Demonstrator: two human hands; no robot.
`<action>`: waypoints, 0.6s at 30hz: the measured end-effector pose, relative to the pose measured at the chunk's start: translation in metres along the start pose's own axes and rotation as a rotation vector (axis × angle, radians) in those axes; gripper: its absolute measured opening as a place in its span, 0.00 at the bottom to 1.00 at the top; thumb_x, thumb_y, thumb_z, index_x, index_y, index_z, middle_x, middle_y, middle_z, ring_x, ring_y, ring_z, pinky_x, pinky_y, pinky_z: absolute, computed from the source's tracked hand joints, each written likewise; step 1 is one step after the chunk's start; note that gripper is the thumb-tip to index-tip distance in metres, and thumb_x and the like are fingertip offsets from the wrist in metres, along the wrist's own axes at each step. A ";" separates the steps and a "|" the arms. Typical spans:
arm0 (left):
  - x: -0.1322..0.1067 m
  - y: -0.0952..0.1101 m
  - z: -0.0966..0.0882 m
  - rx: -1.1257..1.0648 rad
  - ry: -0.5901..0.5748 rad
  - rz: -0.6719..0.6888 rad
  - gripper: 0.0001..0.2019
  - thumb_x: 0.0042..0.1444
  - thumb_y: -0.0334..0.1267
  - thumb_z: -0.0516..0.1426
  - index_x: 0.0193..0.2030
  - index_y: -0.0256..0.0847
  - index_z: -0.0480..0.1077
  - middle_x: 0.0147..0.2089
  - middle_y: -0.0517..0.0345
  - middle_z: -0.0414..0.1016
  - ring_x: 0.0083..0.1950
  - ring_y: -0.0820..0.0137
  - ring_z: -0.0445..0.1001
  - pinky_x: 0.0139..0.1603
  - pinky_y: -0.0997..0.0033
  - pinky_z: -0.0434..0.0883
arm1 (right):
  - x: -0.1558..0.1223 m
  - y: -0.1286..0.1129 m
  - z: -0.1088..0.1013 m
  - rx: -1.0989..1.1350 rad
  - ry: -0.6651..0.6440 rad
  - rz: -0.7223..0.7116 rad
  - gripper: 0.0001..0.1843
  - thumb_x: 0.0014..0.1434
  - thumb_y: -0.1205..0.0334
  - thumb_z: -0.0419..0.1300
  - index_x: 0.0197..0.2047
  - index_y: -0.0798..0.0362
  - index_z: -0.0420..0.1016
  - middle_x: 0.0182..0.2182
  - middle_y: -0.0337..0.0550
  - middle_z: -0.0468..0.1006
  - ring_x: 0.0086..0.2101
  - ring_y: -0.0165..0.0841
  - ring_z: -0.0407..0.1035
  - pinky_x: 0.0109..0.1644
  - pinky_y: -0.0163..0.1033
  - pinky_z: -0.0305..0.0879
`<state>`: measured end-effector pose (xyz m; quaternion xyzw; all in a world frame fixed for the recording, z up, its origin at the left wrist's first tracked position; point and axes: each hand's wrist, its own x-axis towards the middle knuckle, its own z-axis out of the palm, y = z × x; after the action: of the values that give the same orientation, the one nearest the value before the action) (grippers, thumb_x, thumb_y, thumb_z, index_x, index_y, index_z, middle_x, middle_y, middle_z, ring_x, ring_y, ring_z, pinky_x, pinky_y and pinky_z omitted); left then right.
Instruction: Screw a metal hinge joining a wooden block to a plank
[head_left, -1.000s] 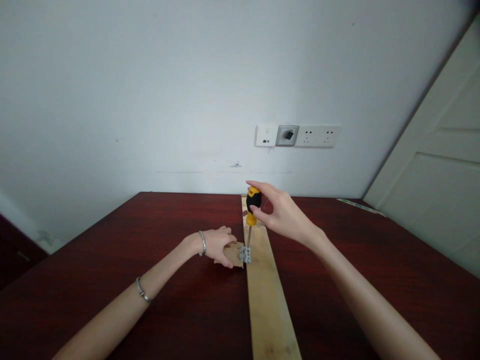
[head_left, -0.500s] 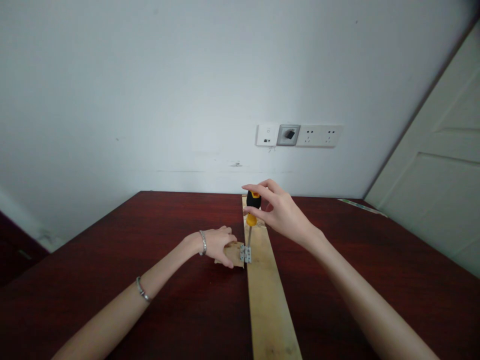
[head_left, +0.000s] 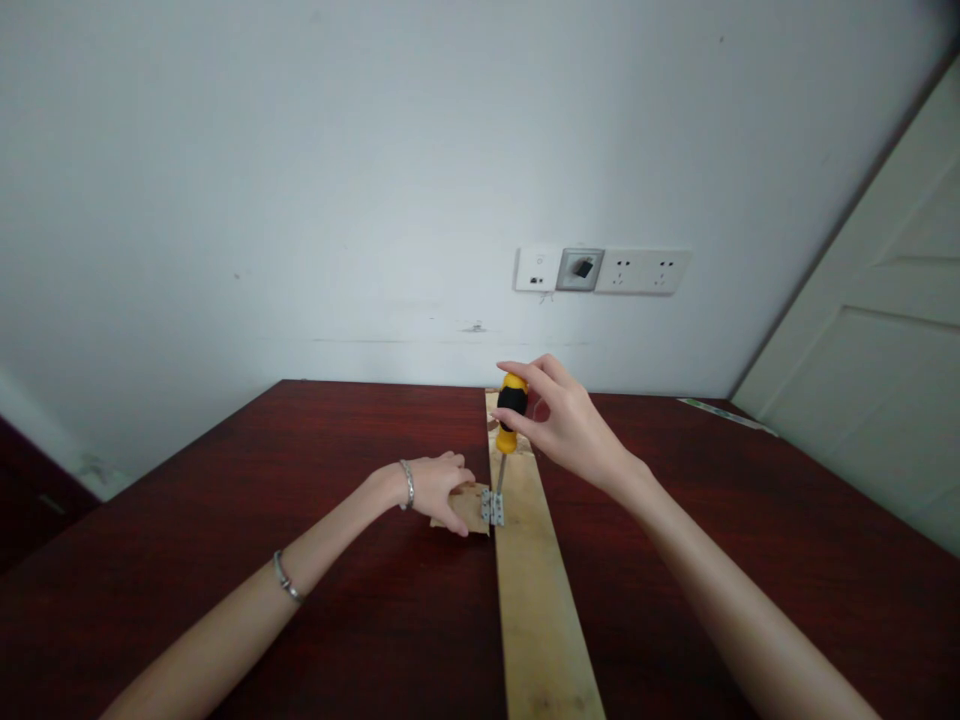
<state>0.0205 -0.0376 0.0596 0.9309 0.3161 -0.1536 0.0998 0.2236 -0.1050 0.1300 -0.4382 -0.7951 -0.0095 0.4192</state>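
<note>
My right hand (head_left: 559, 410) grips the yellow and black handle of a screwdriver (head_left: 512, 402) between thumb and fingers. The shaft points down, slightly tilted, and its tip meets a silver metal hinge (head_left: 492, 508). One leaf of the hinge lies on a long pale wooden board (head_left: 536, 580), the other on a small wooden piece (head_left: 471, 508) to its left. My left hand (head_left: 441, 488) is closed over that small piece, thumb on the near side and fingers on the far side. Any screw under the tip is too small to make out.
Everything lies on a dark red wooden table (head_left: 360, 620) pushed against a white wall (head_left: 300, 180). Wall sockets (head_left: 641, 271) sit above the back edge. A thin printed strip (head_left: 724, 415) lies at the back right, near a white door (head_left: 885, 330).
My right fingers have shifted on the screwdriver handle, showing more of its yellow top, and the handle leans slightly more to the right. My left hand stays on the small wooden piece.
</note>
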 end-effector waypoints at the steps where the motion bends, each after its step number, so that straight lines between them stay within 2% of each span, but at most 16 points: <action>1: 0.000 0.000 0.000 0.002 0.000 -0.002 0.36 0.41 0.61 0.61 0.54 0.41 0.67 0.50 0.48 0.65 0.52 0.56 0.65 0.41 0.67 0.68 | 0.000 0.000 0.000 0.027 -0.003 -0.006 0.26 0.58 0.58 0.59 0.60 0.49 0.62 0.42 0.46 0.68 0.35 0.33 0.68 0.42 0.44 0.72; 3: 0.000 0.000 0.000 0.004 0.001 -0.001 0.36 0.41 0.61 0.61 0.54 0.40 0.67 0.49 0.48 0.65 0.52 0.56 0.65 0.40 0.67 0.69 | 0.000 -0.001 0.000 0.080 -0.015 -0.037 0.28 0.58 0.64 0.57 0.62 0.49 0.58 0.44 0.47 0.70 0.38 0.34 0.69 0.44 0.44 0.72; 6: 0.001 -0.001 0.001 0.003 0.003 0.008 0.37 0.41 0.62 0.61 0.54 0.40 0.67 0.49 0.48 0.65 0.52 0.57 0.65 0.40 0.68 0.69 | 0.001 -0.004 -0.001 0.104 -0.024 -0.087 0.26 0.57 0.69 0.54 0.60 0.49 0.61 0.46 0.47 0.71 0.41 0.36 0.69 0.46 0.46 0.72; 8: 0.001 -0.002 0.001 0.009 0.004 0.010 0.36 0.41 0.62 0.61 0.53 0.40 0.67 0.49 0.48 0.66 0.51 0.57 0.65 0.40 0.68 0.68 | 0.000 -0.004 0.000 0.105 -0.029 -0.084 0.24 0.58 0.66 0.56 0.58 0.48 0.64 0.47 0.47 0.70 0.42 0.36 0.69 0.47 0.46 0.72; 11: 0.002 -0.002 0.002 0.022 0.007 0.014 0.36 0.41 0.62 0.61 0.53 0.40 0.67 0.48 0.48 0.66 0.51 0.57 0.65 0.40 0.67 0.68 | 0.001 -0.002 0.002 0.121 -0.020 -0.026 0.23 0.57 0.60 0.60 0.56 0.48 0.67 0.46 0.48 0.66 0.40 0.34 0.69 0.42 0.42 0.74; 13: 0.001 -0.001 0.002 0.026 0.007 0.016 0.36 0.42 0.62 0.61 0.53 0.40 0.67 0.48 0.48 0.66 0.51 0.57 0.65 0.40 0.67 0.68 | 0.001 -0.001 0.002 0.123 -0.009 -0.013 0.22 0.57 0.60 0.60 0.55 0.48 0.68 0.44 0.46 0.66 0.37 0.33 0.69 0.41 0.42 0.75; 18: 0.001 0.000 0.001 0.019 0.013 0.016 0.35 0.42 0.61 0.62 0.52 0.40 0.68 0.48 0.48 0.66 0.51 0.57 0.66 0.40 0.68 0.68 | 0.001 -0.003 0.001 0.119 -0.013 -0.077 0.29 0.57 0.70 0.55 0.62 0.47 0.60 0.44 0.46 0.70 0.43 0.35 0.68 0.51 0.47 0.70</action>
<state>0.0208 -0.0374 0.0588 0.9353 0.3079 -0.1496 0.0899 0.2207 -0.1056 0.1314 -0.3817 -0.8131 0.0244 0.4387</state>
